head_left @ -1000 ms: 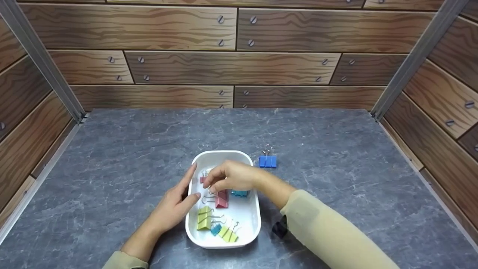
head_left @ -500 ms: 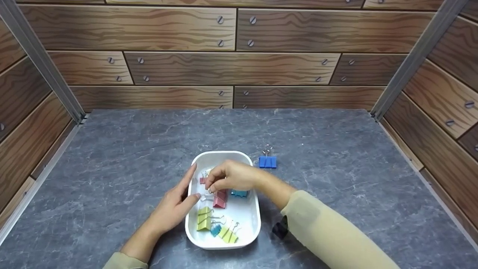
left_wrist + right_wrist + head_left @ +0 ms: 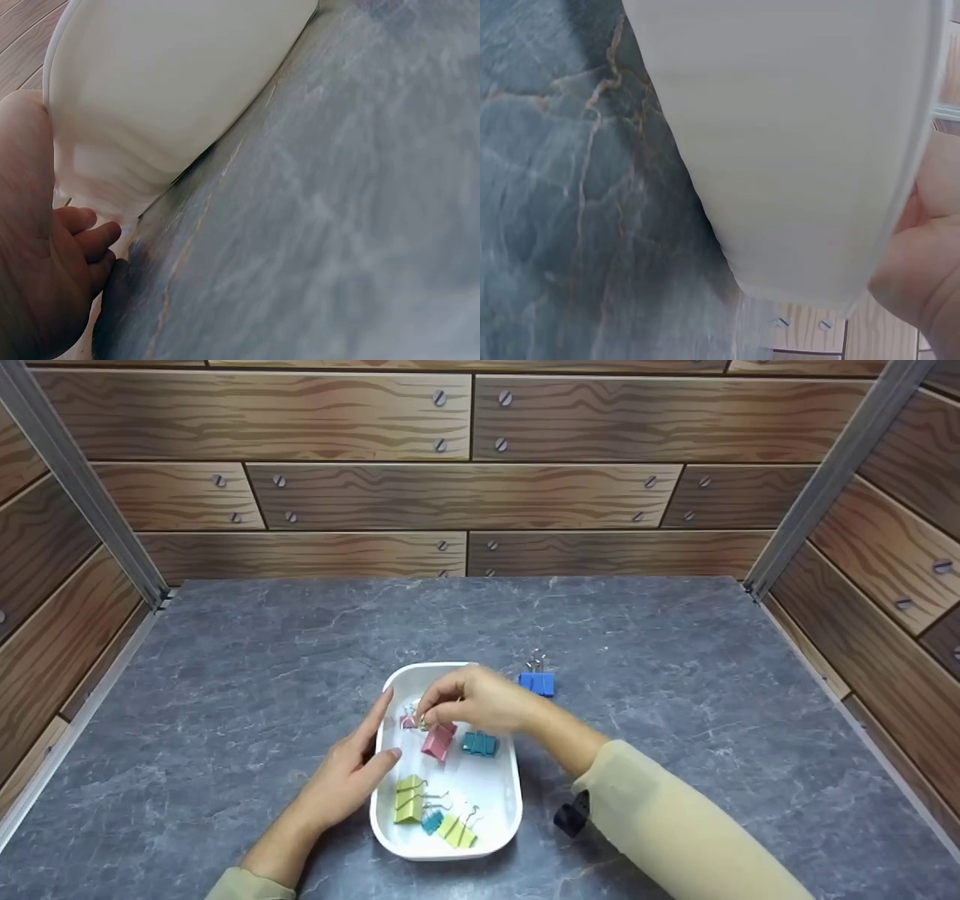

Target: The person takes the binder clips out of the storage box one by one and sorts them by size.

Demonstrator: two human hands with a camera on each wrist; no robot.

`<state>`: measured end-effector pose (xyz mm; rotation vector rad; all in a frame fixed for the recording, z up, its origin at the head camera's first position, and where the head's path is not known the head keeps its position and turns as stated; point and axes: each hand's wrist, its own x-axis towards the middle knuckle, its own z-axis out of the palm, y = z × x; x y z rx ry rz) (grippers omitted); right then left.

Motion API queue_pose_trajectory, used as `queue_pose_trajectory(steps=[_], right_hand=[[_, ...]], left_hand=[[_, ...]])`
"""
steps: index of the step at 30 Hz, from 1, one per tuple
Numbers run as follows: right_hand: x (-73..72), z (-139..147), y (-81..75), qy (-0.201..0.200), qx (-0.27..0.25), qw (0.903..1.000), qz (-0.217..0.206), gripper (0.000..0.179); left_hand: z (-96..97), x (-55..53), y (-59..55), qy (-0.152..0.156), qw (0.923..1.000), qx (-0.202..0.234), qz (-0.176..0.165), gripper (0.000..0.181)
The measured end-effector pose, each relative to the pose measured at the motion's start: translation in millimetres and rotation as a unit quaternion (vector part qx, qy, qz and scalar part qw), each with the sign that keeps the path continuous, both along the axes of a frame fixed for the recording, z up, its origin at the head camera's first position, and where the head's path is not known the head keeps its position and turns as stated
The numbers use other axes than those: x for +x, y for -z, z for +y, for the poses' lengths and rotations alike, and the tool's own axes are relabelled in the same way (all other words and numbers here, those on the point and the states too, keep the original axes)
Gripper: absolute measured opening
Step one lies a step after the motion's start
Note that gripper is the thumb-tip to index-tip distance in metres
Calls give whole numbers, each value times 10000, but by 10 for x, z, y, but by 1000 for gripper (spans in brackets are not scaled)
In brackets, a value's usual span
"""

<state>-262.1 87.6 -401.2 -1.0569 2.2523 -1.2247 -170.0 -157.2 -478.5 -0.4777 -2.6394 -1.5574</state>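
A white tray (image 3: 487,787) holds several coloured binder clips. My right hand (image 3: 484,701) reaches over its far right side and pinches a large pink binder clip (image 3: 438,742) by its wire handles, which the fingertips mostly hide. Against the tray's left rim lies my left hand (image 3: 349,776), thumb and forefinger spread and fairly straight. The left wrist view has that hand (image 3: 52,255) beside the tray's outer wall (image 3: 172,82). In the right wrist view, the tray wall (image 3: 795,150) hides the clips, and part of the right hand (image 3: 922,262) shows past the rim.
Inside the tray are a teal clip (image 3: 479,744), a yellow clip (image 3: 408,801), another yellow clip (image 3: 457,831), a small teal clip (image 3: 433,822) and a small pink clip (image 3: 407,722). A blue clip (image 3: 537,684) stands outside on the grey marbled table (image 3: 300,645).
My right hand has shifted up and slightly right, and the large pink clip has moved away from me with it, uncovering more of the teal clip. The left hand stays at the rim.
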Motion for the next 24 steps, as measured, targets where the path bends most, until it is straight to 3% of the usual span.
queue_pose_trajectory(steps=[13,24], right_hand=[[-37,358,-227,764,-955,9924,118,16],[-156,931,-460,2292,-1598,9601,110,20]], left_hand=[[-2,-4,14,49,9999,1,-113,80],[1,-3,8,38,9998,42,-186,79]])
